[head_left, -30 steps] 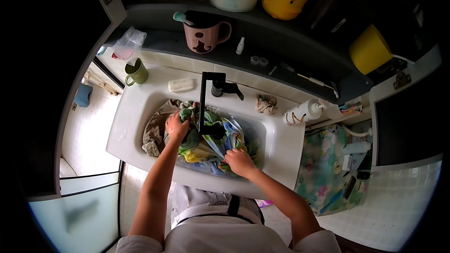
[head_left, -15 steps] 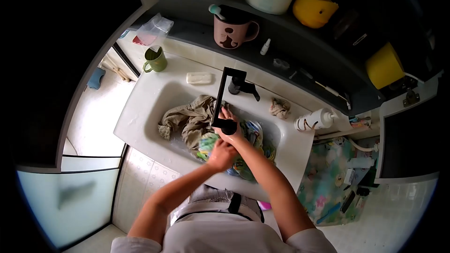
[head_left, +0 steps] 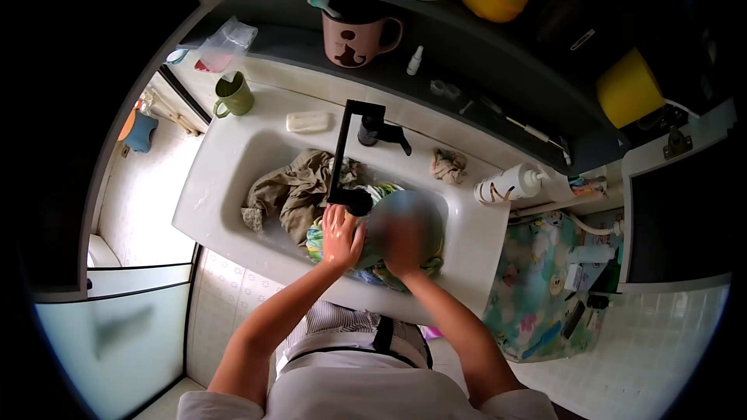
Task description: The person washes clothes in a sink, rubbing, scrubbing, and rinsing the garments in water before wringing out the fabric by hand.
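Note:
My left hand (head_left: pixel 342 238) lies with fingers stretched out on a wet green, blue and white patterned cloth (head_left: pixel 314 243) in the washbasin (head_left: pixel 204 194). Beside it, my right hand (head_left: pixel 401 247) is over the same cloth; a round blur hides its fingers. To the left, a bunched khaki garment (head_left: pixel 292 190) lies partly in the water. The black faucet (head_left: pixel 340 152) reaches over the basin, its spout end just above my left fingertips.
On the basin's back ledge are a green cup (head_left: pixel 234 96), a bar of soap (head_left: pixel 307 122), a crumpled cloth (head_left: pixel 449 166) and a white pump bottle (head_left: pixel 510 184). Above, a dark shelf holds a pink mug (head_left: pixel 356 37) and a small white bottle (head_left: pixel 415 61).
My hands were together at the cloth under the spout; now they are apart. The left has opened out flat, and the right has shifted right and toward me. The view has shifted slightly.

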`<state>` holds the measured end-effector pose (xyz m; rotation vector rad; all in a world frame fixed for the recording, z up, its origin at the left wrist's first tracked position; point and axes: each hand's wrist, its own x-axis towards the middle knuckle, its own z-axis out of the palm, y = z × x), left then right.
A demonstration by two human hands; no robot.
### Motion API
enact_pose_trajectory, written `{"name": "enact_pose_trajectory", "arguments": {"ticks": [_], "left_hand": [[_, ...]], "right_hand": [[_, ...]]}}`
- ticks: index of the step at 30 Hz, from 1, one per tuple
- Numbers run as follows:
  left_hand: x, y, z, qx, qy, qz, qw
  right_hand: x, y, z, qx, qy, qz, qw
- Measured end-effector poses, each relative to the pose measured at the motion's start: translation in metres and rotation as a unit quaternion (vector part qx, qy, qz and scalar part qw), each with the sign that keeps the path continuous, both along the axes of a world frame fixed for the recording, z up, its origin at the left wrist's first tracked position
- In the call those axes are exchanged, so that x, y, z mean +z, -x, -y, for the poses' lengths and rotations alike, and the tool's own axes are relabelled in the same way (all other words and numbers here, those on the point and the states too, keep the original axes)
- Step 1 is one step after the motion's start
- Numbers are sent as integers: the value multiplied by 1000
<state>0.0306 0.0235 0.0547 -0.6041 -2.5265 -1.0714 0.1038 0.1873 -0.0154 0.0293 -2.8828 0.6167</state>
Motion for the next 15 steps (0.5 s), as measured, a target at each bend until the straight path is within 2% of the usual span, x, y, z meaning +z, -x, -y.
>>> {"name": "enact_pose_trajectory", "arguments": {"ticks": [2, 3, 4, 5, 7, 8, 9, 11, 12, 13, 15], "left_hand": [[-29, 14, -11, -21, 54, 125, 991], [-44, 22, -13, -31, 82, 186, 979], [-48, 30, -13, -11, 106, 160, 981], [-48, 42, -11, -40, 142, 179, 973], [-61, 60, -7, -57, 84, 23, 995], [-90, 68, -6, -43, 99, 42, 993], [-124, 74, -5, 19, 82, 59, 995], [-130, 82, -9, 71, 132, 140, 979], [-132, 86, -9, 81, 137, 141, 977], [-129, 90, -9, 74, 111, 137, 982], [-125, 98, -2, 38, 75, 217, 973]], "right_hand": [[-10, 9, 1, -16, 8, -3, 1000], [-6, 13, 2, -4, -7, -46, 999], [0, 19, 5, -11, -22, -30, 999], [9, 27, 9, -18, -36, -14, 999], [20, 52, 18, -6, -39, 40, 998], [27, 62, 18, 1, -46, 51, 998], [31, 69, 19, 8, -54, 61, 997], [24, 82, 18, 17, -55, 79, 995], [21, 87, 17, 20, -56, 89, 994], [19, 94, 18, 9, -49, 103, 993], [16, 104, 18, -12, -38, 132, 990]]}}
